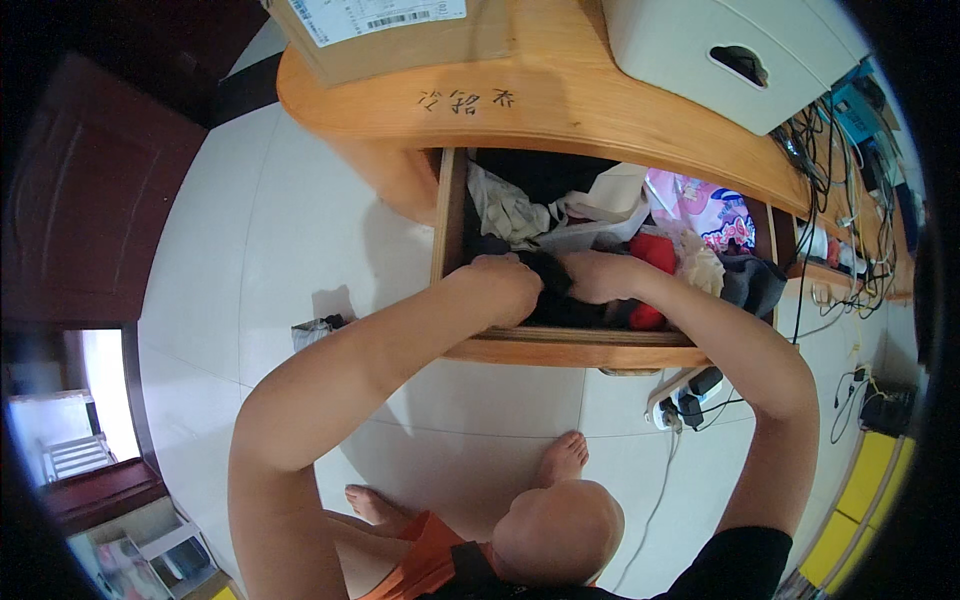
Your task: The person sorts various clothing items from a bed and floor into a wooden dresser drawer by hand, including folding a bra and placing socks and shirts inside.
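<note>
Both of my hands are inside an open wooden drawer (590, 352). Between them is a bunched black cloth (545, 272), possibly a sock or other small garment. My left hand (510, 284) is closed on its left side, and my right hand (598, 277) grips it from the right. Some fingertips are hidden in the dark fabric. Right beside my right hand lies a red cloth (655, 252), with a cream crumpled cloth (698, 264) and a dark grey cloth (752, 284) further right. Behind my hands are a pale crumpled cloth (508, 207) and a white container (612, 205).
A pink and purple plastic bag (700, 205) fills the drawer's back right. On the wooden desktop (560, 110) stand a cardboard box (400, 45) and a white bin (690, 55). Tangled cables (825, 180) hang at the right. A power strip (685, 398) lies on the floor below.
</note>
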{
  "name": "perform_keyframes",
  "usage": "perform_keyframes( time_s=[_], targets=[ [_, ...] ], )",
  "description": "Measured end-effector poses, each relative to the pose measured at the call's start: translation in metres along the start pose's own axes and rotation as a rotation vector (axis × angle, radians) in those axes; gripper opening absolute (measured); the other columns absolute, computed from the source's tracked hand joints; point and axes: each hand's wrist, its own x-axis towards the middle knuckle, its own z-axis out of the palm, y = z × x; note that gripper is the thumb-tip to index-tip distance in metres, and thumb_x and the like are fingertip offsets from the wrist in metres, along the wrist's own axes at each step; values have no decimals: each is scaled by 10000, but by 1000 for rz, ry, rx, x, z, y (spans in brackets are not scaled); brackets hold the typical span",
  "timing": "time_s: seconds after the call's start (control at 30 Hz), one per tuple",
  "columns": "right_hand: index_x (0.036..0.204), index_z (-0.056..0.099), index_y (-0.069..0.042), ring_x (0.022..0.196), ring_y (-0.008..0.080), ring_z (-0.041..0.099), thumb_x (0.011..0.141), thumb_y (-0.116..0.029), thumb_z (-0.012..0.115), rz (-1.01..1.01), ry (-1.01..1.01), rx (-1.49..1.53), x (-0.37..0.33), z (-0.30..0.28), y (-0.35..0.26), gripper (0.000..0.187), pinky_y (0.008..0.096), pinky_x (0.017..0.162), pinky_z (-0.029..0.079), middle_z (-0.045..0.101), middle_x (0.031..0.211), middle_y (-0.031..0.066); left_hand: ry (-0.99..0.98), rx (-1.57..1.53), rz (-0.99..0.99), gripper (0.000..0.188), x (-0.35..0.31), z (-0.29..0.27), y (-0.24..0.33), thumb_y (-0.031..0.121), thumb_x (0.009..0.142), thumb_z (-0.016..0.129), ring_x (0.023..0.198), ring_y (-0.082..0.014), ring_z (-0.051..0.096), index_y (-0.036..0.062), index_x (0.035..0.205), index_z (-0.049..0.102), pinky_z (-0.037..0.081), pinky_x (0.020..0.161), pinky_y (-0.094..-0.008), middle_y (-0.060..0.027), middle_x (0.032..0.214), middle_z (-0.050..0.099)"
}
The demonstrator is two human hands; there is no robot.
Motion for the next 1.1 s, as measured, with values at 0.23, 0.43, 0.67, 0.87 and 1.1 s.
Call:
perform_keyframes(
  time_s=[0.23,0.43,0.67,0.87,1.1],
  targets=[
    [1163,444,56,987,360,534,759,-119,493,320,-340,-493,25,-7,-29,443,393,805,446,531,1055,284,-91,206,-10,278,11,4,-11,120,759,523,1047,-248,493,39,1012,606,466,786,-369,-129,962,601],
    [1357,65,-29,1119,308,420,791,-286,560,225,81,715,38,32,-33,795,348,828,422,315,1309,242,-51,-20,-34,176,-25,-7,-25,80,728,507,898,-279,574,24,843,628,467,744,-360,-168,911,605],
    [1318,140,30,653,388,571,839,-209,450,190,-109,-284,10,25,-18,619,403,621,468,594,792,247,675,-771,-175,160,-143,28,-112,44,793,482,832,-213,561,0,930,552,439,781,-327,-96,861,593],
    [1271,135,118,804,418,571,814,-135,468,120,20,-469,27,40,-23,620,438,694,453,572,826,303,302,-1036,-947,775,-186,255,-222,285,678,719,1108,-259,432,-28,1250,302,346,933,-341,-167,1196,448],
    [1207,259,90,916,411,540,827,-210,470,194,-141,-274,18,23,-32,528,455,798,426,548,939,312,290,-1709,-686,927,-141,279,-212,328,596,781,975,-264,535,-64,1240,242,407,869,-338,-182,1149,468]
  ],
)
